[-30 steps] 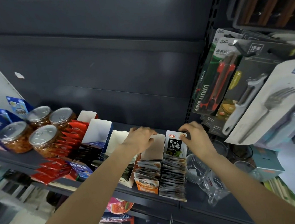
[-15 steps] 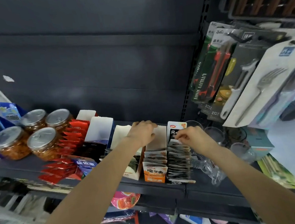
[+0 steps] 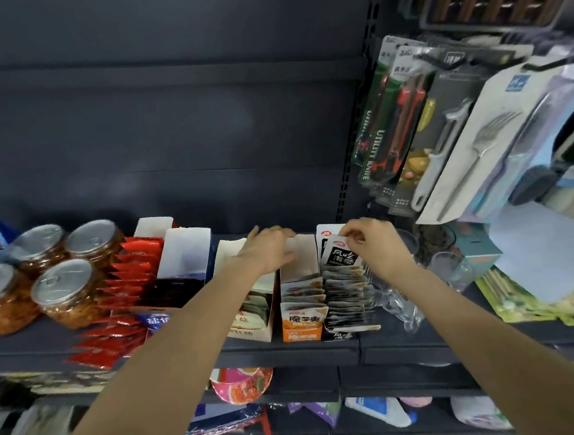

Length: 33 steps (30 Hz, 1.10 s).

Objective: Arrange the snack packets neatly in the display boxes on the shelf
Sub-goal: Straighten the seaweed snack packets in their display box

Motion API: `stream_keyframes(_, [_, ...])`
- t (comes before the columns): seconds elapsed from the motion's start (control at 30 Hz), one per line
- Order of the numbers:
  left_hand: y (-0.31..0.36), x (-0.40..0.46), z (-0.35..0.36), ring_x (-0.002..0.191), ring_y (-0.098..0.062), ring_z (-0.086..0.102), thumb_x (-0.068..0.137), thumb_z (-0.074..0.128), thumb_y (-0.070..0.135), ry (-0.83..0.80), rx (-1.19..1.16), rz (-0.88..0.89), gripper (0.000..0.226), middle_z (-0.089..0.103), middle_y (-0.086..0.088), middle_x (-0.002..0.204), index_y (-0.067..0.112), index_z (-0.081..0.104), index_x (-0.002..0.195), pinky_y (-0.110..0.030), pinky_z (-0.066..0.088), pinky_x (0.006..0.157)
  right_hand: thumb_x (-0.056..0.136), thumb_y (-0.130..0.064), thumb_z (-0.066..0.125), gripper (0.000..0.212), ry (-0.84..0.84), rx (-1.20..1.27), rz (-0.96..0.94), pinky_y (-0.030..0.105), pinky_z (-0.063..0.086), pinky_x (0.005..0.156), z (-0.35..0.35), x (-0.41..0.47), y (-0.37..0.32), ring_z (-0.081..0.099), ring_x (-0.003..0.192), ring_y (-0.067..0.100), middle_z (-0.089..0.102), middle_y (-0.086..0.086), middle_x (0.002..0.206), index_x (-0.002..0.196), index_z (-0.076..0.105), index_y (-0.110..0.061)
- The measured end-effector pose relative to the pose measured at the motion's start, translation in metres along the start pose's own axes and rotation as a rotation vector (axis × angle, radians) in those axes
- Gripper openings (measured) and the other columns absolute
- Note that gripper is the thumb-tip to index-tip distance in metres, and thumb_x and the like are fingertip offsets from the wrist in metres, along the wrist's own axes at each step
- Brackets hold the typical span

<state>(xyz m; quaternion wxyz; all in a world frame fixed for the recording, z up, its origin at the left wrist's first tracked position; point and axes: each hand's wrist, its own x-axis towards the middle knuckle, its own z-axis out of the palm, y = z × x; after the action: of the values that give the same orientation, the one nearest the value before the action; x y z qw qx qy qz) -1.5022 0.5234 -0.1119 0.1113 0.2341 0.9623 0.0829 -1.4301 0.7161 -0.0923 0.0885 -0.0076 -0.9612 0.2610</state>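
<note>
Three open display boxes stand side by side on the dark shelf (image 3: 289,349). The rightmost box (image 3: 328,231) holds a row of black-and-white snack packets (image 3: 345,298). My right hand (image 3: 372,245) pinches the rearmost black-and-white packet (image 3: 341,256) by its top edge, raised a little above the row. The orange box (image 3: 303,331) in the middle holds orange-and-white packets (image 3: 303,293). My left hand (image 3: 271,249) rests on the back flaps of the orange box and the cream box (image 3: 249,328) to its left, fingers curled over the cardboard.
Red packets (image 3: 129,281) and a white-and-blue box (image 3: 185,256) fill the shelf further left, beside several lidded jars (image 3: 61,293). Clear plastic cups (image 3: 395,301) lie right of the boxes. Carded utility knives, a peeler and forks (image 3: 443,129) hang at upper right. A lower shelf holds more goods.
My right hand has lifted one black-and-white packet at the back of the row, now showing its face. My left hand stays on the box flaps. The view has shifted slightly.
</note>
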Motion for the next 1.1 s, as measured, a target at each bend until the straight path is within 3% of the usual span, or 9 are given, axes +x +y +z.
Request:
stream_keyframes(0.13, [0.011, 0.001, -0.002, 0.132, -0.025, 0.039, 0.094, 0.051, 0.029, 0.132, -0.184, -0.104, 0.045, 0.045, -0.004, 0.141, 0.023, 0.044, 0.139, -0.052, 0.004, 0.116, 0.091, -0.004, 0.052, 0.020, 0.076, 0.075, 0.011, 0.027, 0.047, 0.078, -0.011, -0.002, -0.002, 0.060, 0.088, 0.017, 0.066, 0.006, 0.100, 0.100, 0.068, -0.012])
stream_keyframes(0.23, [0.023, 0.000, 0.001, 0.116, -0.023, 0.053, 0.092, 0.056, 0.023, 0.266, -0.389, -0.041, 0.038, 0.057, -0.006, 0.123, 0.020, 0.054, 0.130, -0.040, 0.035, 0.107, 0.091, -0.004, 0.052, 0.021, 0.131, 0.125, 0.001, 0.023, 0.047, 0.077, -0.022, -0.004, -0.002, 0.059, 0.085, 0.014, 0.066, 0.004, 0.098, 0.102, 0.068, -0.012])
stream_keyframes(0.43, [0.048, -0.012, -0.002, 0.085, -0.014, 0.059, 0.092, 0.059, 0.024, 0.136, -0.494, -0.030, 0.039, 0.066, -0.007, 0.095, 0.021, 0.052, 0.130, -0.023, 0.042, 0.079, 0.090, -0.001, 0.054, 0.018, 0.216, 0.306, 0.044, 0.006, 0.039, 0.067, -0.048, -0.008, 0.004, 0.055, 0.077, 0.004, 0.063, -0.008, 0.086, 0.093, 0.068, -0.012])
stream_keyframes(0.57, [0.052, -0.020, -0.009, 0.059, -0.001, 0.064, 0.094, 0.056, 0.021, 0.093, -0.875, -0.094, 0.006, 0.070, -0.005, 0.086, 0.017, 0.060, 0.098, -0.016, 0.049, 0.057, 0.089, 0.001, 0.056, 0.022, 0.248, 0.593, 0.071, 0.015, 0.045, 0.070, -0.060, -0.010, 0.005, 0.057, 0.076, 0.002, 0.062, -0.013, 0.079, 0.082, 0.063, -0.020])
stream_keyframes(0.67, [0.049, -0.027, -0.016, 0.068, -0.007, 0.069, 0.093, 0.058, 0.019, 0.062, -1.220, -0.153, 0.012, 0.071, -0.010, 0.090, 0.010, 0.064, 0.088, -0.016, 0.054, 0.062, 0.088, 0.000, 0.058, 0.022, 0.255, 0.682, 0.071, 0.020, 0.048, 0.075, -0.062, -0.015, 0.003, 0.060, 0.078, 0.009, 0.065, -0.008, 0.081, 0.081, 0.063, -0.020])
stream_keyframes(0.8, [0.039, -0.035, -0.022, 0.088, -0.018, 0.070, 0.094, 0.055, 0.034, 0.130, -1.421, -0.262, 0.032, 0.072, -0.011, 0.094, 0.005, 0.066, 0.099, -0.024, 0.054, 0.078, 0.085, -0.006, 0.065, 0.015, 0.318, 0.489, 0.032, 0.007, 0.040, 0.068, -0.059, -0.019, 0.002, 0.057, 0.074, 0.008, 0.065, -0.008, 0.077, 0.077, 0.069, -0.019])
stream_keyframes(0.9, [0.028, -0.042, -0.027, 0.086, -0.016, 0.069, 0.093, 0.058, 0.017, 0.214, -1.512, -0.286, 0.023, 0.070, -0.014, 0.100, 0.000, 0.066, 0.105, -0.019, 0.055, 0.075, 0.087, -0.006, 0.063, 0.017, 0.270, 0.418, 0.073, 0.016, 0.044, 0.068, -0.052, -0.020, 0.001, 0.056, 0.069, 0.012, 0.064, -0.005, 0.074, 0.081, 0.070, -0.021])
stream_keyframes(1.0, [0.018, -0.050, -0.032, 0.089, -0.017, 0.067, 0.087, 0.062, 0.001, 0.239, -1.575, -0.231, 0.016, 0.068, -0.013, 0.105, 0.006, 0.068, 0.102, -0.018, 0.055, 0.073, 0.092, 0.000, 0.052, 0.023, 0.164, 0.710, 0.216, 0.024, 0.056, 0.077, -0.047, -0.023, -0.007, 0.065, 0.077, 0.012, 0.067, 0.002, 0.084, 0.088, 0.067, -0.016])
stream_keyframes(1.1, [0.011, -0.058, -0.033, 0.099, -0.017, 0.063, 0.084, 0.064, -0.004, 0.254, -1.486, -0.121, 0.032, 0.067, -0.007, 0.107, 0.019, 0.065, 0.108, -0.022, 0.054, 0.079, 0.095, 0.001, 0.045, 0.024, 0.159, 0.992, 0.327, 0.027, 0.056, 0.084, -0.044, -0.027, -0.015, 0.065, 0.086, 0.013, 0.068, 0.006, 0.096, 0.095, 0.067, -0.010])
